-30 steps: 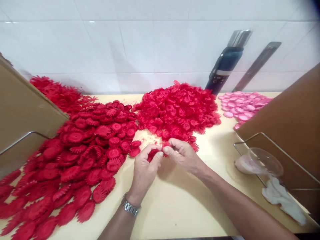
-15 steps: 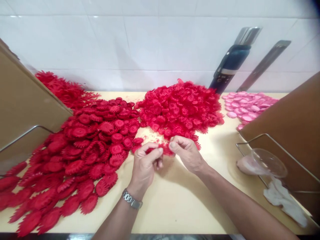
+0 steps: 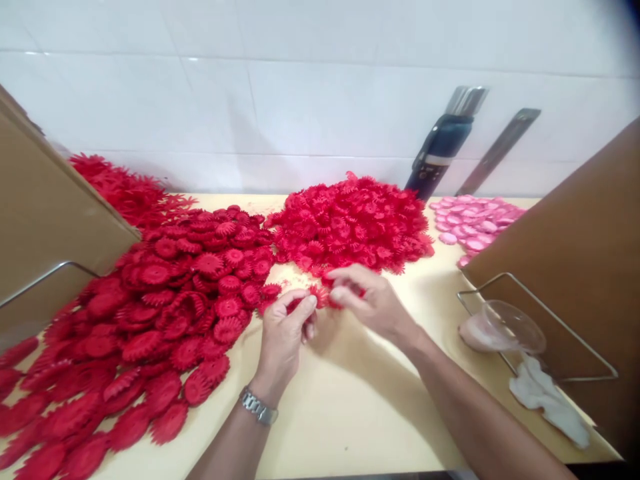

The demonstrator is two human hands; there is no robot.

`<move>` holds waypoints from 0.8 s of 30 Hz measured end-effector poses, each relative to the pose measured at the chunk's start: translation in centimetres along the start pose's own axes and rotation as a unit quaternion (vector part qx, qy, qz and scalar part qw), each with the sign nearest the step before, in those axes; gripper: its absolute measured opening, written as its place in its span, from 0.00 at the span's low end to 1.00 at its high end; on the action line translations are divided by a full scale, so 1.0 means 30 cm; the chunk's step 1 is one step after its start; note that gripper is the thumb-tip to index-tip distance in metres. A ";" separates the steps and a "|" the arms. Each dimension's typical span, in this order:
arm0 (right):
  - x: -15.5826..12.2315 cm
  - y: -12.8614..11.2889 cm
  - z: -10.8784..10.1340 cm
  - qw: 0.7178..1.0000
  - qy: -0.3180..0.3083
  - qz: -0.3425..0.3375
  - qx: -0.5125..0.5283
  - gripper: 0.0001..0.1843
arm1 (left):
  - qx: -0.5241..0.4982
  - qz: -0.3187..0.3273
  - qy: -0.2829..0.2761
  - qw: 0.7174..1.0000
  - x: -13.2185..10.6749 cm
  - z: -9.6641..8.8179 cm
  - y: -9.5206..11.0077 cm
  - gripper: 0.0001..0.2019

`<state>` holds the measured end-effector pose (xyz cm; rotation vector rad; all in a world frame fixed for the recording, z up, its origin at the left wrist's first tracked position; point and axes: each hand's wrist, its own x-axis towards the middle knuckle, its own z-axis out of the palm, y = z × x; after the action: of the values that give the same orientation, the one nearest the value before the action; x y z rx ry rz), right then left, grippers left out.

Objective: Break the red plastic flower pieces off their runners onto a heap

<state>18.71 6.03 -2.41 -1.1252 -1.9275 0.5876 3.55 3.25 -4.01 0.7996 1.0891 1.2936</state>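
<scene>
My left hand (image 3: 290, 323), with a metal watch on the wrist, pinches a small red flower piece with a toothed edge (image 3: 319, 295) between thumb and fingertips. Just right of it, my right hand (image 3: 373, 300) hovers with thumb and index finger parted. Red shows through that gap; whether it is a loose piece or the pile behind is unclear. Beyond both hands rises a heap of small red frilled flower pieces (image 3: 350, 223). A larger heap of red toothed discs (image 3: 165, 313) spreads along my left side.
Spiky red pieces (image 3: 125, 190) lie back left by a cardboard panel (image 3: 50, 193). Pink discs (image 3: 475, 220) sit back right, near a dark blue bottle (image 3: 443, 150). A clear plastic cup (image 3: 505, 327) and white tissue (image 3: 547, 397) lie by the right panel (image 3: 570, 267).
My right thumb and fingers have parted and drawn away from the piece in my left hand. The left hand keeps its pinch. The whole view has shifted slightly.
</scene>
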 end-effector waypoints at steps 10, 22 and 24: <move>0.062 0.048 -0.057 0.988 0.071 0.018 -0.134 0.15 | -0.082 -0.066 -0.106 0.989 -0.008 -0.005 0.022 0.10; 0.042 -0.038 -0.041 0.999 -0.047 -0.007 0.018 0.10 | -0.049 -0.067 -0.075 0.994 -0.013 0.002 0.013 0.11; 0.029 -0.054 -0.025 0.993 -0.072 0.015 0.088 0.08 | -0.049 -0.071 -0.076 0.993 -0.013 0.003 0.010 0.11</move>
<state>18.30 5.99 -0.48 -1.0261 -1.9387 0.8577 3.56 2.93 -3.62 0.7216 0.9373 1.1382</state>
